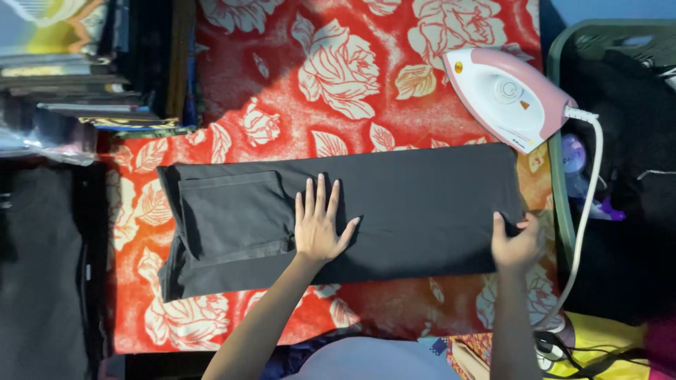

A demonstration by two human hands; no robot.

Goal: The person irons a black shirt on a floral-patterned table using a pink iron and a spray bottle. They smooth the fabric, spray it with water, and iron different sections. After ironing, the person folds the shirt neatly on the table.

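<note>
Red rose-patterned blanket [394, 63] carries folded black trousers [394, 204] lying flat across its middle. Left hand [318, 226] presses them with fingers spread; right hand [517, 243] pinches the hem end. Better keep the cloth taut, clear of the pink iron [508, 98].

Much here sits half out of sight

The right hand [517, 243] has its fingertips tucked under the edge of the dark folded garment [394, 211]; the iron [508, 98] cord [588, 211] drops behind the arm. The green basket [556, 204] and the stacked clothes [91, 63] run off the frame edges, their dark contents unreadable.
</note>
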